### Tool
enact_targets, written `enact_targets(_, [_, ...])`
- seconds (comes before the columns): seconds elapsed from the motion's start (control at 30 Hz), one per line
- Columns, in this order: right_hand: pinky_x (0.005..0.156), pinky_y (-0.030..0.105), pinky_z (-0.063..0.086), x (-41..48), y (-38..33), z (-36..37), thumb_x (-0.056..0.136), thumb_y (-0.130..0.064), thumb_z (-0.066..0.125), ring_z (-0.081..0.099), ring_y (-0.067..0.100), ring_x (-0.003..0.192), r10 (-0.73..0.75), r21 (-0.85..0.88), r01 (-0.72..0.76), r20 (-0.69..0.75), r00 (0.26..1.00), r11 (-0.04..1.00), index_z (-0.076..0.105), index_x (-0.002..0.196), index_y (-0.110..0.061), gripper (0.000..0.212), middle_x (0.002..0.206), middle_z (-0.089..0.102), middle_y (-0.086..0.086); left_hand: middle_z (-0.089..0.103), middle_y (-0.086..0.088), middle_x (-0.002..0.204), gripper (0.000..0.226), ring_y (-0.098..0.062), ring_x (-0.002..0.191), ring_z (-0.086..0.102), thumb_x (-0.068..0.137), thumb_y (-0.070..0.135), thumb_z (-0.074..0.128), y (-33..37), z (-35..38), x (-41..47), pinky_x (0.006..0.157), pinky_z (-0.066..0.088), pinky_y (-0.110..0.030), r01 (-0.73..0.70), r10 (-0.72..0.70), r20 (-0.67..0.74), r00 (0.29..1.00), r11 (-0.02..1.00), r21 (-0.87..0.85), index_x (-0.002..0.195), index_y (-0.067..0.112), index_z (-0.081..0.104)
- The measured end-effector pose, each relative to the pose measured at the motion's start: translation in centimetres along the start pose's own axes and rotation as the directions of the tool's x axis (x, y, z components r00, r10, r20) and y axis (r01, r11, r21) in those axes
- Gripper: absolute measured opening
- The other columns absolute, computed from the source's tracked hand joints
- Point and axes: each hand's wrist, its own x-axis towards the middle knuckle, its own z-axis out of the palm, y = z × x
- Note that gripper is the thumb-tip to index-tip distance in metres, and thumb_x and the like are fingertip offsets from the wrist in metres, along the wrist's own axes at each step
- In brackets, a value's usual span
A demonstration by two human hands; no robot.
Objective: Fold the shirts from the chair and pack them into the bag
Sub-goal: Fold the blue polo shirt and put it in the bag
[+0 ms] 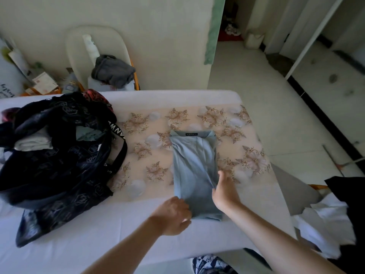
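A blue shirt [192, 165], folded lengthwise into a narrow strip with its collar at the far end, is laid on the table [79, 234], partly over a flowered cloth [142, 155]. Its near left corner is gripped by the left hand [171, 214], whose fingers are curled at the hem, and its right edge is pinched by the right hand [225, 191], where the fabric is drawn into creases. The bag [59, 165] is set open at the left, apart from the blue shirt, with folded pale clothes seen inside, while a white shirt [325, 220] and a black shirt [347, 194] are heaped beside the table at the right
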Motion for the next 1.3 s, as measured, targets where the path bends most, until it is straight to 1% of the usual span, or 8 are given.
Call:
enact_targets(0.17, [0.107, 0.046, 0.043, -3.2, 1.7, 2.2, 0.08, -0.019, 0.066, 0.041, 0.035, 0.137, -0.517, -0.264, 0.48, -0.091, 0.851, 0.837, 0.036, 0.147, -0.012, 0.074, 0.15, 0.04, 0.017, 0.061, 0.002, 0.098, 0.013, -0.018, 0.092, 0.057, 0.092, 0.027, 0.053, 1.1, -0.4, 2.7, 0.08, 0.05, -0.037, 0.266, -0.294, -0.185, 0.938, 0.95, -0.161, 0.099, 0.02, 0.062])
enact_targets(0.3, [0.125, 0.045, 0.01, -4.6, 3.4, 3.1, 0.09, -0.045, 0.052, -0.006, 0.024, 0.153, -0.546, -0.281, 0.62, 0.303, 0.781, 0.732, 0.009, 0.159, -0.011, 0.088, 0.166, -0.006, 0.009, 0.004, -0.006, 0.165, 0.09, -0.026, 0.152, 0.002, 0.085, 0.073, 0.039, 0.5, 1.7, 1.8, 0.123, 0.009, -0.041, 0.345, -0.349, 0.263, 0.899, 0.936, 0.064, 0.157, 0.023, 0.018])
enact_targets(0.43, [0.125, 0.037, 0.006, -4.6, 3.9, 2.2, 0.093, -0.023, 0.047, -0.009, 0.022, 0.153, -0.52, -0.358, 0.588, 0.275, 0.809, 0.726, 0.007, 0.159, -0.009, 0.078, 0.166, -0.01, 0.008, 0.027, -0.015, 0.159, 0.081, -0.037, 0.145, 0.03, 0.083, 0.073, 0.043, 0.2, 2.4, -0.3, 0.113, 0.035, -0.048, 0.28, -0.334, 0.29, 0.897, 0.936, 0.211, 0.147, 0.023, 0.045])
enact_targets(0.63, [0.085, 0.039, 0.057, -3.1, 3.2, 2.2, 0.068, -0.005, 0.072, 0.061, 0.032, 0.121, -0.579, -0.46, 0.589, 0.183, 0.795, 0.664, 0.068, 0.117, -0.007, 0.049, 0.134, 0.06, 0.016, 0.067, -0.011, 0.125, 0.036, -0.025, 0.118, 0.063, 0.084, 0.025, 0.048, -0.4, 1.4, -0.2, 0.095, 0.055, -0.036, 0.224, -0.232, 0.092, 0.968, 0.97, 0.092, 0.1, 0.012, 0.077])
enact_targets(0.8, [0.053, 0.03, 0.031, -1.8, 0.2, -2.5, 0.076, -0.026, 0.051, 0.048, 0.029, 0.058, -0.442, -0.172, 0.435, -0.007, 0.897, 0.884, 0.047, 0.07, -0.018, 0.011, 0.059, 0.049, -0.001, 0.058, -0.009, 0.08, 0.015, -0.033, 0.076, 0.055, 0.092, 0.022, 0.045, -0.8, -3.3, 2.9, 0.061, 0.036, -0.033, 0.68, -0.608, 0.313, 0.729, 0.696, -0.232, 0.077, 0.019, 0.045])
enact_targets(0.97, [0.06, 0.029, 0.042, 1.3, -0.8, -4.2, 0.084, -0.027, 0.061, 0.059, 0.018, 0.074, -0.219, 0.087, 0.217, 0.011, 0.976, 0.972, 0.058, 0.082, -0.028, 0.003, 0.076, 0.059, -0.01, 0.063, -0.003, 0.08, 0.014, -0.027, 0.079, 0.061, 0.097, 0.023, 0.046, -3.2, -5.2, 5.9, 0.061, 0.042, -0.032, 0.779, -0.758, 0.232, 0.61, 0.518, -0.353, 0.087, 0.023, 0.055])
enact_targets(1.1, [0.07, 0.033, 0.05, 3.3, -0.8, -2.8, 0.097, -0.033, 0.056, 0.064, 0.022, 0.09, -0.088, 0.076, 0.086, 0.027, 0.996, 0.993, 0.064, 0.096, -0.025, 0.012, 0.088, 0.064, -0.005, 0.064, -0.002, 0.107, 0.02, -0.023, 0.097, 0.058, 0.091, 0.016, 0.049, -1.9, -3.5, 6.7, 0.085, 0.045, -0.034, 0.423, -0.449, -0.302, 0.841, 0.893, -0.152, 0.103, 0.015, 0.064])
enact_targets(1.3, [0.071, 0.033, 0.045, 4.4, -0.5, -0.6, 0.097, -0.03, 0.06, 0.063, 0.03, 0.096, 0.02, 0.11, -0.014, -0.056, 0.998, 0.994, 0.063, 0.105, -0.016, 0.016, 0.105, 0.067, 0.008, 0.034, -0.003, 0.158, 0.075, -0.026, 0.146, 0.029, 0.086, 0.059, 0.044, -1.3, 2.7, 5.4, 0.117, 0.018, -0.044, 0.316, -0.339, 0.223, 0.914, 0.94, 0.132, 0.15, 0.021, 0.038])
